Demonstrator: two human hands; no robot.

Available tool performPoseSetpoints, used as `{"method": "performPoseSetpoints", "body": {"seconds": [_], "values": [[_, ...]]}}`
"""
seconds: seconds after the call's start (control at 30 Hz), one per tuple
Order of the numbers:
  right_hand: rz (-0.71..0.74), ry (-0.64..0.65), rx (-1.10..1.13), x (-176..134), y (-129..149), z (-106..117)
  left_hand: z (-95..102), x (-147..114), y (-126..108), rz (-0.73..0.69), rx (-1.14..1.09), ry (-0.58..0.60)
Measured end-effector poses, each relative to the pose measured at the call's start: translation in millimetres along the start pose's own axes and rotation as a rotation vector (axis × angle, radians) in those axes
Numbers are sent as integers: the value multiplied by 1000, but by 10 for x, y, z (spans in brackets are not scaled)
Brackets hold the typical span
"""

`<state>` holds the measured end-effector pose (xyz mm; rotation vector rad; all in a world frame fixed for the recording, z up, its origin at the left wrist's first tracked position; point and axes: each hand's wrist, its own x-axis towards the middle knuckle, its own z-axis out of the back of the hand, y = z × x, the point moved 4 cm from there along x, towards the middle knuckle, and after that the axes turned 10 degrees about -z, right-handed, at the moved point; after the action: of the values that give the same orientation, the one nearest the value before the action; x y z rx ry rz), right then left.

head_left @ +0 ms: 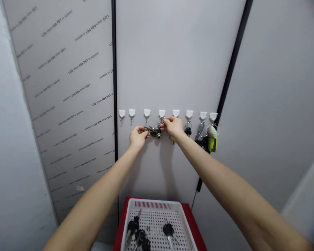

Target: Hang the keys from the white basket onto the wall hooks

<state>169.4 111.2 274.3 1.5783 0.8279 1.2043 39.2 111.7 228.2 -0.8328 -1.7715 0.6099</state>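
Stretches both forearms (219, 167) past a white basket (157, 201) of black-headed keys (168, 229). Pinches one end of a bronze-toned key bunch (155, 132) with closed fingers of the left hand (137, 138), and a ring (161, 120) with the right hand (174, 127), just below the fourth white hook (162, 113); cannot tell whether hung.

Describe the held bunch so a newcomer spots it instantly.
On the pale panel, find the white hooks. Below the fourth from the left, the left hand and right hand hold the bunch: brassy, unlike the black bunch hanging farther right.
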Motion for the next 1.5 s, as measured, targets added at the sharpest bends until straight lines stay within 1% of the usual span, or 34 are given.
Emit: {"method": "performPoseSetpoints", "body": {"seconds": [0.1,0.17,0.2,0.27,0.33,0.37,0.4,0.43,0.5,0.57,0.63,0.67,0.73,0.8,0.87,0.93,1.0,1.07,1.1,1.13,1.23,1.27,1.37,1.43,1.5], "values": [[-29,-16,-85,64,-80,-14,-12,-4,105,42,14,-22],[-17,-16,-143,61,-133,10,38,-62,190,84,42,-21],[18,-25,-171,37,-157,37,81,-109,241,109,58,-17],[155,-65,-237,-82,-226,117,198,-244,362,159,89,4],[318,-90,-330,-315,-389,205,345,-447,513,207,132,53],[372,-69,-389,-472,-529,239,426,-577,597,232,164,87],[392,-14,-454,-646,-713,261,511,-723,681,258,203,123],[369,68,-516,-829,-937,274,599,-880,763,281,247,158],[224,384,-686,-1204,-1471,238,771,-1195,907,312,349,218],[48,560,-788,-1507,-1942,233,917,-1463,1011,315,457,270],[-20,687,-792,-1701,-2218,198,1015,-1655,1077,308,551,328],[-10,746,-792,-1761,-2287,165,1045,-1720,1097,302,585,357],[54,846,-841,-1830,-2340,86,1069,-1802,1117,287,627,414],[97,903,-947,-1860,-2365,12,1066,-1837,1118,267,657,458],[99,916,-1029,-1871,-2395,-44,1057,-1850,1110,246,685,495],[85,917,-1037,-1867,-2418,-74,1055,-1856,1095,226,705,526],[68,878,-1010,-1827,-2419,-62,1061,-1865,1079,213,705,559],[53,814,-987,-1768,-2400,-11,1074,-1874,1065,208,696,582],[47,805,-978,-1751,-2391,16,1080,-1877,1059,208,692,587],[43,823,-971,-1752,-2386,37,1085,-1881,1053,208,690,587],[62,946,-991,-1850,-2395,48,1081,-1888,1043,199,697,582],[76,956,-1013,-1889,-2401,40,1072,-1892,1041,192,703,586],[82,890,-1053,-1945,-2419,1,1048,-1900,1039,172,721,601],[25,853,-1036,-1925,-2434,-12,1046,-1902,1034,168,730,607],[-78,816,-971,-1865,-2439,8,1052,-1905,1020,170,733,620]]}}
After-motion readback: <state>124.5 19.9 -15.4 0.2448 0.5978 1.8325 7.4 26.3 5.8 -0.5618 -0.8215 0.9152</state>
